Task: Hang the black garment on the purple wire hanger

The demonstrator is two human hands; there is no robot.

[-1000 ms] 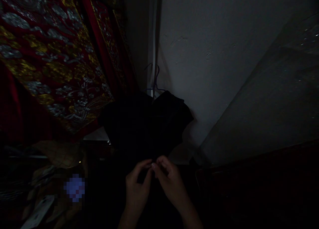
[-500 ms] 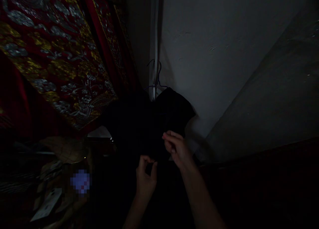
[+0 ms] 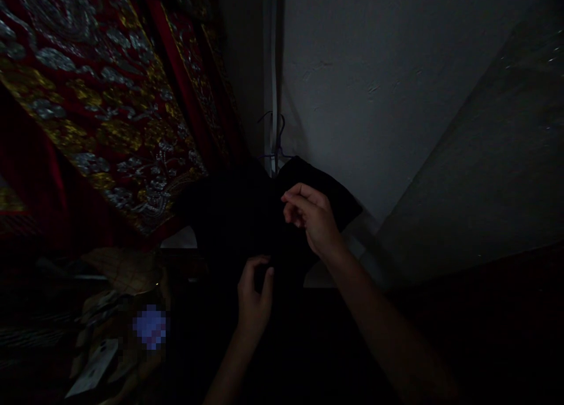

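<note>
A black short-sleeved garment (image 3: 238,211) hangs on a thin wire hanger (image 3: 282,134) in dim light. My left hand (image 3: 255,296) is at its lower front, thumb and forefinger curled toward each other in a loose pinch on the dark cloth. Exactly how much fabric lies between those fingertips is lost in the dark. Higher up and to the right, my right hand (image 3: 312,217) is closed, with thumb and forefinger pressed together in front of the garment's right side. Whatever is in that pinch is too small or too dark to make out.
A narrow pale pole (image 3: 275,58) rises behind the hanger against a grey wall (image 3: 374,93). On the left hangs red cloth (image 3: 118,99) with gold and silver embroidery. Below it lie a white phone-like object (image 3: 94,367) and a blurred bluish patch (image 3: 150,327) among clutter.
My right hand has risen, still pinched. My left hand has shifted slightly up and left, its thumb and forefinger a bit farther apart. The view has moved a little.
</note>
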